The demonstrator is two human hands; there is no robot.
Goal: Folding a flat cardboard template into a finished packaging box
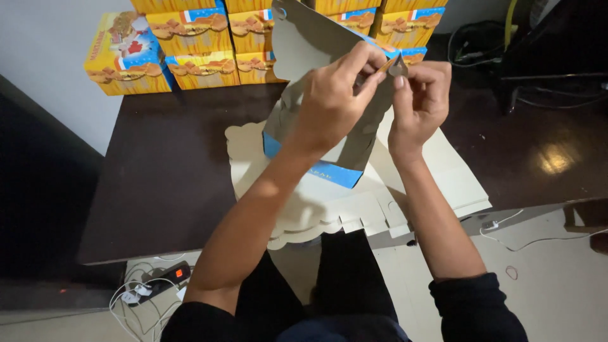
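I hold a flat cardboard box blank (308, 47), grey inside with a blue and yellow printed outside, raised above the dark table (171, 177). My left hand (332, 101) grips its upper edge with fingers curled around it. Just to the right, my right hand (419, 98) pinches a small pointed flap of the same blank at the top. Both hands nearly touch. The blank's lower blue edge (332, 172) hangs over a stack of flat unfolded blanks (443, 183) lying on the table.
Folded yellow and blue boxes (190, 50) stand stacked in rows along the table's back edge. Cables and a power strip (161, 278) lie on the floor at lower left. Dark furniture and cords (475, 44) sit at upper right.
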